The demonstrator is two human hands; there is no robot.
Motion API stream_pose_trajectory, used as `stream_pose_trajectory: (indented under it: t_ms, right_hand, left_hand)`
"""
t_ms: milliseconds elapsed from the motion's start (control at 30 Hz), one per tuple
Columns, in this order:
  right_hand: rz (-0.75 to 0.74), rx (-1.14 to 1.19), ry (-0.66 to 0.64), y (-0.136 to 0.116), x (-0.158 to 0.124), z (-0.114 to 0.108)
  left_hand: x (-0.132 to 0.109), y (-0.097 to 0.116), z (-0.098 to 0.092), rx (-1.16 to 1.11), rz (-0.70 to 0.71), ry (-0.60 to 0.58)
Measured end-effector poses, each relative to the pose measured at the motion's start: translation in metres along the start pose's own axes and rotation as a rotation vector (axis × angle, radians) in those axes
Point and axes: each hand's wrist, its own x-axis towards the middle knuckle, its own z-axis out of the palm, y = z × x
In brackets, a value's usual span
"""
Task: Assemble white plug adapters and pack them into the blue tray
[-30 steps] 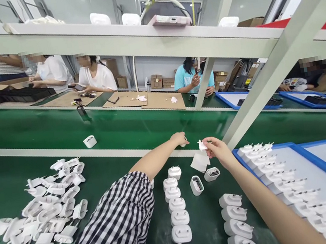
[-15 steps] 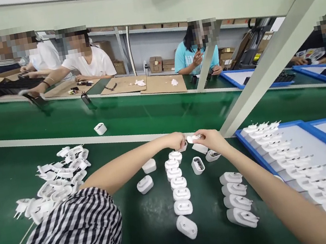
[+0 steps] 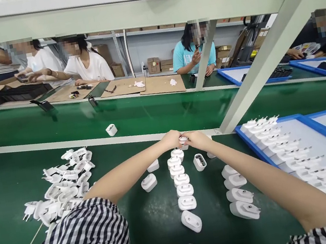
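My left hand (image 3: 172, 139) is closed on a white charger housing (image 3: 184, 146) at the table's far edge. Fingers pinched, my right hand (image 3: 197, 140) meets it from the other side, on a white plug cover (image 3: 183, 139) at the housing's top. The fingers hide much of both parts, and I cannot tell whether the cover is seated. Towards me runs a row of white chargers (image 3: 184, 190) with two-pin tops. An open housing (image 3: 200, 162) with dark parts inside stands right of the row. More chargers (image 3: 239, 195) lie in a second row near my right forearm.
Loose plug covers (image 3: 67, 185) are heaped at left. A blue-rimmed tray (image 3: 304, 124) at right holds many chargers. Beyond the table, a green belt (image 3: 149, 118) carries a housing (image 3: 111, 130). A slanted post (image 3: 254, 68) rises near my right hand. Several co-workers sit across.
My right hand has brought the plug cover left and onto the housing at my left hand; the two hands now meet. On the belt, the white housing has moved right.
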Motion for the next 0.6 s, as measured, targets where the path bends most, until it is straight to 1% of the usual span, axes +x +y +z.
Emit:
stream_pose_trajectory:
  t_ms: [133,267,367,467,600]
  right_hand:
    - [0.001,0.006,-0.045,0.0016,0.0030,-0.0045]
    - [0.026,0.027,-0.048,0.0029,0.0016,-0.0097]
    - [0.050,0.038,-0.052,0.0038,-0.0020,-0.0093]
    - [0.065,0.037,-0.060,0.0032,-0.0045,-0.0057]
    - [0.083,0.005,-0.072,-0.0001,-0.0040,-0.0025]
  left_hand:
    - [-0.0026,-0.0003,-0.0007,0.014,-0.006,-0.005]
    - [-0.0046,-0.0018,-0.0010,0.013,0.013,-0.017]
    - [-0.0057,-0.0033,-0.0007,0.019,0.038,-0.033]
    - [-0.0045,-0.0037,-0.0020,0.030,0.053,-0.070]
    - [0.0004,-0.0015,-0.0059,0.029,0.039,-0.159]
